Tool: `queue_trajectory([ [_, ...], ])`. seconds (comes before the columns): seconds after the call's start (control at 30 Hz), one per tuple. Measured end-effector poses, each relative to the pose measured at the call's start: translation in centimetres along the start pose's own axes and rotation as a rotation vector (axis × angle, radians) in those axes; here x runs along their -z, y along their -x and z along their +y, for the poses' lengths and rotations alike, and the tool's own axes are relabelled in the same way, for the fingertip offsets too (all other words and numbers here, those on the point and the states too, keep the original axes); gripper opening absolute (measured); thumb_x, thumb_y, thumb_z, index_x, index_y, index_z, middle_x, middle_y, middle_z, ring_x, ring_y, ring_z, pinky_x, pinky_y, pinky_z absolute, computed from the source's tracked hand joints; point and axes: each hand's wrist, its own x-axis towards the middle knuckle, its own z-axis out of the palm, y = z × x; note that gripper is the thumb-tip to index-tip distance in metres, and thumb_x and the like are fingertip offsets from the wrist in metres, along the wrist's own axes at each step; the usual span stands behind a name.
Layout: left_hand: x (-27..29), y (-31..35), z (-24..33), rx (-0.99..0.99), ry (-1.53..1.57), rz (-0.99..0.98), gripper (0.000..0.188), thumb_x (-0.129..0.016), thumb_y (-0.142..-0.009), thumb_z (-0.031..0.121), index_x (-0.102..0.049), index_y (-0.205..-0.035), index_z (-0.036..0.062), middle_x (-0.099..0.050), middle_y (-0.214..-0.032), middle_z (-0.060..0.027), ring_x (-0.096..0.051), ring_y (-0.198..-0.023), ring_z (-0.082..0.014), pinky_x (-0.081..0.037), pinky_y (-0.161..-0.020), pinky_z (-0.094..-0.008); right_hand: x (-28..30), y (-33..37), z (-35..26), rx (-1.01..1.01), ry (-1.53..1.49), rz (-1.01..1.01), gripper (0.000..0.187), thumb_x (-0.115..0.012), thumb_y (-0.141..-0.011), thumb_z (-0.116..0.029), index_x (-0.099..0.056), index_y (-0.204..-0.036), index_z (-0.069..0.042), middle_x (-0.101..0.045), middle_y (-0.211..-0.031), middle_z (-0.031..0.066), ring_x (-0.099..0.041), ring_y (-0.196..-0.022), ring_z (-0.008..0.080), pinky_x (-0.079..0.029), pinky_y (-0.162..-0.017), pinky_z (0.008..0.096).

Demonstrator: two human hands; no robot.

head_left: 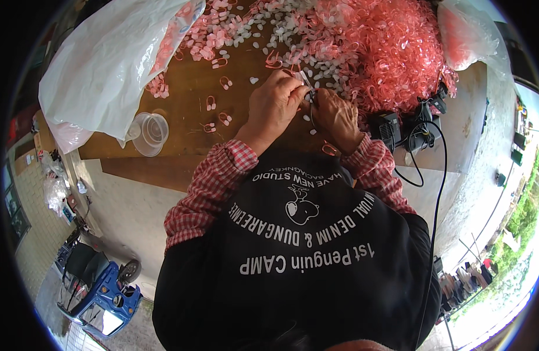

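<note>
My left hand (pixel 275 100) and my right hand (pixel 338 116) meet over the brown table (pixel 176 137), fingers closed and fingertips almost touching. A small pale strip (pixel 305 77) and a dark bit show between them, too small to name, and I cannot tell which hand grips which. Beside my left fingers lie pink looped plastic pieces (pixel 273 60). Several more loops with pale, tab-like ends (pixel 211 103) are scattered left of my left hand. Small white oval pieces (pixel 326 74) lie just beyond my fingertips. Another pink loop (pixel 329 148) is close to my right wrist.
A large heap of clear pink pieces (pixel 392 52) covers the far right. A white plastic bag (pixel 106 70) and a clear round tub (pixel 151 134) sit at left. Black devices (pixel 389 130) with a cable (pixel 442 175) stand right of my right hand. A blue vehicle (pixel 109 301) is behind, lower left.
</note>
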Motion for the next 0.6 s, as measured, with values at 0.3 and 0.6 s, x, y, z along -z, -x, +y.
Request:
queue_trajectory([
  [0.3,1.0,0.6,-1.5,0.039,0.282,0.055,0.013,-0.064,-0.090,0.007,-0.066,-0.099,-0.0016,-0.067,-0.089,-0.0146,-0.067,-0.072,-0.0186,-0.050,-0.058,-0.0284,0.6,0.1,1.3,-0.046,-0.403,-0.033,0.036,-0.059,-0.093,-0.035,-0.061,-0.080,-0.001,-0.056,-0.059,0.0144,-0.059,-0.055,0.0231,-0.043,-0.051,0.0377],
  [0.6,0.7,1.1,0.3,0.251,0.573,-0.126,0.020,-0.057,-0.097,0.017,-0.065,-0.098,-0.0012,-0.051,-0.059,0.0028,-0.045,-0.052,-0.0019,-0.041,-0.048,-0.0206,2.7,-1.5,-0.5,-0.226,-0.884,-0.043,0.030,-0.074,-0.084,-0.017,-0.064,-0.107,-0.001,-0.068,-0.088,0.0027,-0.063,-0.082,0.0097,-0.049,-0.076,0.0248],
])
